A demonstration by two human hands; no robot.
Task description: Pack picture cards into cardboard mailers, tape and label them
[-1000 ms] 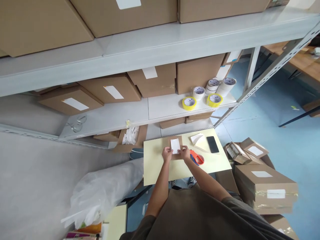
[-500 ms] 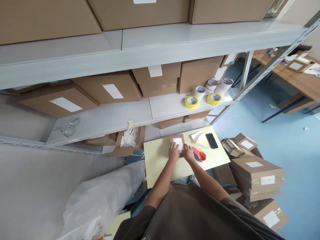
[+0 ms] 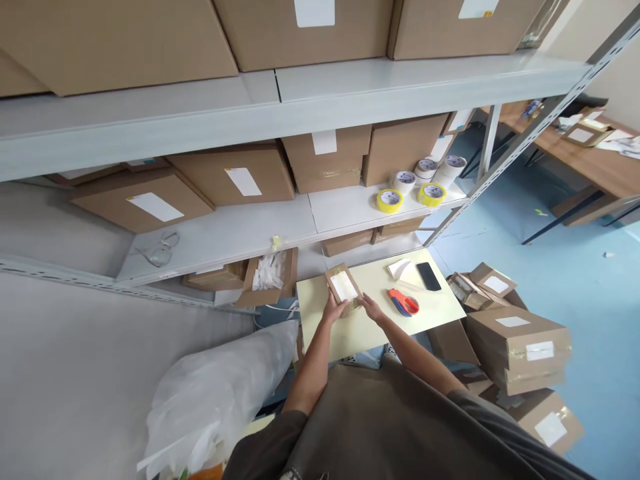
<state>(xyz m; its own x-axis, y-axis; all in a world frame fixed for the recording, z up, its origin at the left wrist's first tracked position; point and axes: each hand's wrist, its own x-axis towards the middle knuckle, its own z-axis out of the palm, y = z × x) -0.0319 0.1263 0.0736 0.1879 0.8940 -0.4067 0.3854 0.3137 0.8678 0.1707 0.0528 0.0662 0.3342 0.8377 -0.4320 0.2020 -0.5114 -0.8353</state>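
A small brown cardboard box [image 3: 343, 285] with a white label on top sits tilted above the pale yellow table [image 3: 370, 327]. My left hand [image 3: 331, 311] grips its near left corner. My right hand [image 3: 371, 308] touches its near right side, fingers extended. A red tape dispenser [image 3: 404, 303] lies on the table just right of my right hand. Further back lie a stack of white labels [image 3: 400, 268] and a black phone [image 3: 429, 276].
Grey metal shelving [image 3: 280, 220] holds labelled cardboard boxes and several tape rolls [image 3: 411, 187]. Stacked sealed boxes [image 3: 517, 340] stand on the blue floor at right. A large clear plastic bag [image 3: 215, 393] lies at left. An open box of white items [image 3: 267, 275] sits under the shelf.
The small box was lying flat under both hands; now it is lifted and turned to the left, held mainly by my left hand. The camera view shifted slightly.
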